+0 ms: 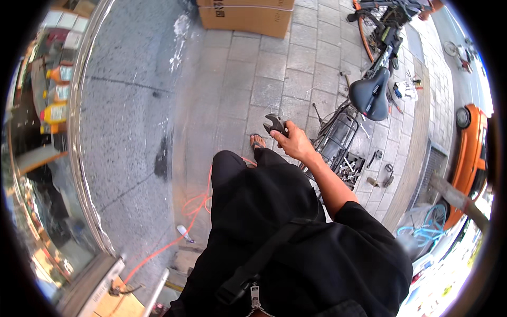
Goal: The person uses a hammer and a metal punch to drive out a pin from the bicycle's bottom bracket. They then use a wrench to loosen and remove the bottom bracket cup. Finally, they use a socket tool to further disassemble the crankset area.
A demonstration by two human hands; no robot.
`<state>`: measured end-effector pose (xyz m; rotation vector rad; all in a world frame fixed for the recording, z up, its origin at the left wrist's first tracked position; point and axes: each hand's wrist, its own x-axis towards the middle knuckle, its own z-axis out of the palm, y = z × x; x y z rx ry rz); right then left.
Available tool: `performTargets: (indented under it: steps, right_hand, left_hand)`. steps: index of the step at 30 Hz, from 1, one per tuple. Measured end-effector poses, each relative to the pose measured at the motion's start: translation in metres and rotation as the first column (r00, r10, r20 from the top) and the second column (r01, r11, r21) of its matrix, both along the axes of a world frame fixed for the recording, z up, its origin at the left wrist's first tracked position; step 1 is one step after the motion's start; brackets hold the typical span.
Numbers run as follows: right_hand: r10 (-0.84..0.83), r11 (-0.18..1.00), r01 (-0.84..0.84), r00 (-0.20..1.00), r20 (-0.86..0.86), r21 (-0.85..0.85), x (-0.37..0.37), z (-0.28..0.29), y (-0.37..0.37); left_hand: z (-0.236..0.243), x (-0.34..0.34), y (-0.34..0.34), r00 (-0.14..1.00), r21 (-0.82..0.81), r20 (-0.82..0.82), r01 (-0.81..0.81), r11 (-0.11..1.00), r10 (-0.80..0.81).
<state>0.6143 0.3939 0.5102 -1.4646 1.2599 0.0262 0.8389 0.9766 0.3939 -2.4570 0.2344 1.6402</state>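
Observation:
My right hand (296, 142) is closed around a dark adjustable wrench (274, 123), whose open jaws stick out to the left of my fingers. The rest of the tool is hidden in my grip. It is held in front of my body, above the paving. Just to the right stands a bicycle with a black saddle (369, 94) and a black rear rack (334, 133), apart from the wrench. My left hand does not show.
A tray of tools (350, 168) lies by the rack, with loose parts (375, 158) on the paving beside it. A cardboard box (245, 17) stands ahead. An orange cord (196, 203) runs along the ground at left, near a small bottle (185, 232). An orange car (467, 158) is at far right.

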Motion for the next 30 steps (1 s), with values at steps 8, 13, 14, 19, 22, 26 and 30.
performTargets:
  steps: [8, 13, 14, 19, 22, 26, 30]
  right_hand:
    - [-0.254, 0.964, 0.251, 0.967, -0.018, -0.092, 0.018, -0.010, -0.063]
    - [-0.496, 0.868, 0.487, 0.861, -0.114, -0.097, 0.039, 0.014, -0.107]
    - [-0.533, 0.846, 0.523, 0.838, -0.117, -0.103, 0.040, 0.020, -0.115]
    - [-0.735, 0.678, 0.730, 0.672, -0.085, -0.085, 0.030, 0.037, -0.130]
    - [-0.823, 0.569, 0.820, 0.567, -0.047, -0.069, 0.015, 0.018, -0.143]
    - [-0.888, 0.459, 0.888, 0.459, -0.003, -0.017, -0.015, -0.020, -0.177]
    - [-0.938, 0.344, 0.938, 0.345, -0.018, 0.052, -0.029, -0.064, -0.201]
  left_hand:
    - [-0.029, 0.199, -0.165, 0.960, 0.034, -0.110, 0.264, 0.964, -0.259]
    - [-0.044, 0.303, -0.279, 0.915, 0.095, -0.199, 0.374, 0.923, -0.351]
    - [-0.045, 0.321, -0.304, 0.906, 0.108, -0.212, 0.394, 0.913, -0.366]
    - [-0.047, 0.389, -0.448, 0.862, 0.182, -0.262, 0.486, 0.855, -0.434]
    - [-0.055, 0.403, -0.527, 0.861, 0.220, -0.272, 0.490, 0.843, -0.430]
    - [-0.073, 0.398, -0.651, 0.846, 0.249, -0.281, 0.521, 0.817, -0.454]
    - [-0.114, 0.380, -0.796, 0.805, 0.257, -0.288, 0.587, 0.768, -0.519]
